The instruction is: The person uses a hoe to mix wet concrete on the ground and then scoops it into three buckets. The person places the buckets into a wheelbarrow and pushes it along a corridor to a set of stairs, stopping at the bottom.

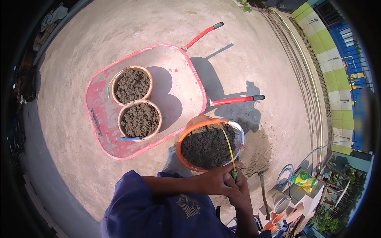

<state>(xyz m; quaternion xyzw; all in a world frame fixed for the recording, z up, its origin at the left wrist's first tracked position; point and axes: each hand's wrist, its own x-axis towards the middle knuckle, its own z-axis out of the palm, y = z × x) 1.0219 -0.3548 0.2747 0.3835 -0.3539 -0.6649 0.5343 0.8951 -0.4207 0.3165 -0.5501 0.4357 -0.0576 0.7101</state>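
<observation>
Both my hands meet at the green grip on the yellow wire handle (229, 143) of an orange and white bucket (183, 156). My left hand (216, 181) reaches in from the left with its fingers closed at the grip. My right hand (241, 192) comes up from below, also closed around the grip. Dark, moist, crumbly mortar mix (206, 146) fills the bucket, which is tilted a little. It overlaps the near right edge of a red wheelbarrow (190, 93); whether it hangs or rests, I cannot tell.
Two buckets of the same mix, a far one (133, 85) and a near one (141, 119), stand in the wheelbarrow. Its red handles (238, 100) point right. Spilled sand (258, 154), a wooden tool handle (264, 196), a coiled hose (285, 176) and a yellow-green bag (304, 180) lie rightward.
</observation>
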